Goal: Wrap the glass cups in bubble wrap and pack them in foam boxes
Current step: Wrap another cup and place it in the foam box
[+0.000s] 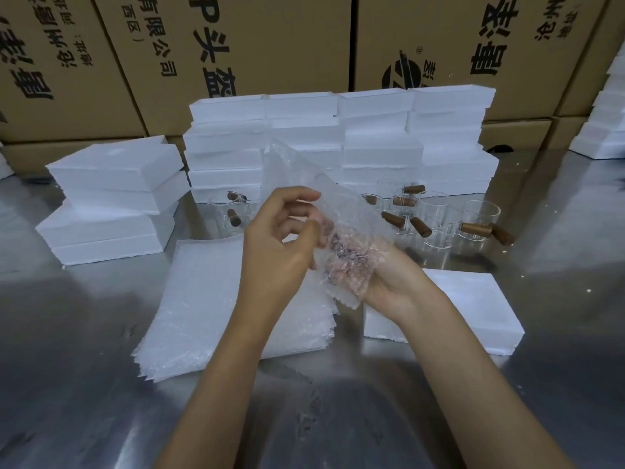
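Observation:
Above the steel table I hold a sheet of bubble wrap (pixel 341 211) between both hands. My right hand (pixel 389 282) grips its lower part, and a dark shape shows through the wrap there; I cannot tell what it is. My left hand (pixel 280 242) pinches the sheet's left edge with curled fingers. Under my hands lies a stack of bubble wrap sheets (pixel 216 299). Several clear glass cups with brown wooden handles (pixel 439 221) stand behind. A closed white foam box (pixel 473 299) lies at the right, beneath my right wrist.
Stacks of white foam boxes stand at the back centre (pixel 372 130) and at the left (pixel 111 198). More foam boxes sit at the far right edge (pixel 605 123). Large printed cardboard cartons (pixel 270 45) wall off the back. The table (pixel 84 384) is shiny steel.

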